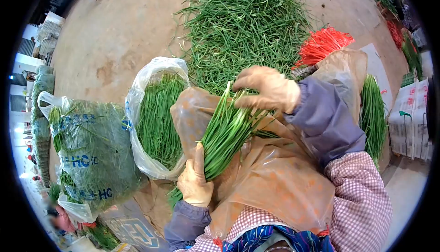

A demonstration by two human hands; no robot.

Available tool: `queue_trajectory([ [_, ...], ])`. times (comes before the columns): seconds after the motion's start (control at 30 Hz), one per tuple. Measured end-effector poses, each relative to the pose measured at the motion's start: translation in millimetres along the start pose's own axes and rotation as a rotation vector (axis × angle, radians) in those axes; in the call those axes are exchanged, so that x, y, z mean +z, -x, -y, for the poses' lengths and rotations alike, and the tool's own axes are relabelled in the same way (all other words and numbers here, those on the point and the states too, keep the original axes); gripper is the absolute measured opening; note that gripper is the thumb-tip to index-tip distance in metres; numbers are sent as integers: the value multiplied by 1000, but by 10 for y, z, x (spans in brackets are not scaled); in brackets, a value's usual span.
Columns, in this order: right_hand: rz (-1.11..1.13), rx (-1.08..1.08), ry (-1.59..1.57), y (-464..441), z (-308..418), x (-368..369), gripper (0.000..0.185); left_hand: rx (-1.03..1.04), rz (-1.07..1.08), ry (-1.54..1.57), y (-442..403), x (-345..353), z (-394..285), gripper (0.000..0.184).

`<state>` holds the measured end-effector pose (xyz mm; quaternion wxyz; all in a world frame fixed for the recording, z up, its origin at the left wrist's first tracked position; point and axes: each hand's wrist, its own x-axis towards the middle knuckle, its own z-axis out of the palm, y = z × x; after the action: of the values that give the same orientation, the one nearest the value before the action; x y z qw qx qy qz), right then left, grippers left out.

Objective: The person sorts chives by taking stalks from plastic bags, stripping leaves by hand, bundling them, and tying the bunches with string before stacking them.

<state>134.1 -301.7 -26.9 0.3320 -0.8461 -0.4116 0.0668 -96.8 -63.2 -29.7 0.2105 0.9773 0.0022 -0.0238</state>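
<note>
A bundle of long green stalks (229, 135) with pale ends lies slantwise over the brown plastic apron (275, 174). My left hand (195, 183), in a cream glove, is wrapped round the lower, leafy part of the bundle, thumb on top. Beside the pale upper ends is my right hand (268, 89), also gloved, its thumb and fingers apart around the tips of the stalks; no stalk is visibly gripped by it. Beyond the hands spreads a large heap of loose green stalks (247, 27).
An open white bag (158, 61) of green stalks stands left of my knees, beside a full clear bag (98, 151). Red strips (323, 45) lie right of the heap. Another green bunch (372, 114) and white crates (411, 119) are at the right.
</note>
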Motion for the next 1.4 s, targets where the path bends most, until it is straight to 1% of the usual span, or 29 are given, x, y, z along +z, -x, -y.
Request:
queue_trajectory([
  [0.03,126,36,-37,-28,-4,45,48,-12,19,-11,3,-13,-6,106],
  [0.07,149,148,-264,-40,66,88,39,-26,36,-23,4,-20,-5,106],
  [0.13,21,250,-709,-39,78,334,21,-15,10,-15,9,-9,2,106],
  [0.23,-88,107,-646,-25,76,393,14,-19,3,-5,23,-7,-3,106],
  [0.33,-190,170,-665,-4,129,471,12,-4,-3,21,-4,5,4,106],
  [0.37,-220,162,-629,2,124,496,9,-1,-9,30,-12,7,8,106],
  [0.47,-378,-58,-312,11,77,543,7,25,-33,29,-38,3,-3,105],
  [0.5,-468,-136,-136,-4,64,537,8,27,-33,35,-32,3,0,105],
  [0.6,-765,161,-385,15,-212,558,10,29,-40,55,-14,8,18,105],
  [0.67,-729,439,-423,64,-640,273,15,24,-53,73,4,13,22,105],
  [0.7,-682,529,-293,136,-829,135,17,-7,-34,82,11,0,8,104],
  [0.73,-633,614,-160,139,-845,1,18,-37,-17,91,11,-26,-21,103],
  [0.77,-659,529,-118,172,-776,-24,19,-69,2,101,7,-30,-41,102],
  [0.8,-688,396,-288,153,-657,18,25,-42,-18,96,3,-9,-33,103],
  [0.87,-511,244,-456,98,-186,9,32,18,-50,81,-15,26,0,105],
  [0.93,-153,214,-427,69,-11,18,37,11,-26,83,-28,4,-18,105],
  [0.97,-82,239,-523,28,43,82,39,16,-29,84,-21,9,-8,105],
  [1.0,-84,213,-502,-4,82,138,33,19,-34,83,-16,10,-2,105],
  [1.07,-185,80,-376,-24,-7,313,26,34,-48,80,-16,6,6,105],
  [1.1,-195,82,-385,-25,-8,332,24,39,-54,81,-6,4,6,105],
  [1.17,-215,88,-393,-22,-15,345,21,-34,-9,92,3,-17,-33,102],
  [1.2,-282,154,-493,-20,-3,357,20,-69,12,101,4,-21,-47,101],
  [1.27,-419,290,-689,-2,29,382,19,-63,11,104,-5,-16,-42,101],
  [1.3,-515,305,-551,-17,-72,368,18,-57,10,105,-14,-13,-40,101],
  [1.33,-610,331,-801,-51,-185,354,17,-61,12,94,-18,-19,-45,101],
  [1.4,-716,369,-813,-22,-278,201,16,-70,17,70,-19,-44,-63,101],
])
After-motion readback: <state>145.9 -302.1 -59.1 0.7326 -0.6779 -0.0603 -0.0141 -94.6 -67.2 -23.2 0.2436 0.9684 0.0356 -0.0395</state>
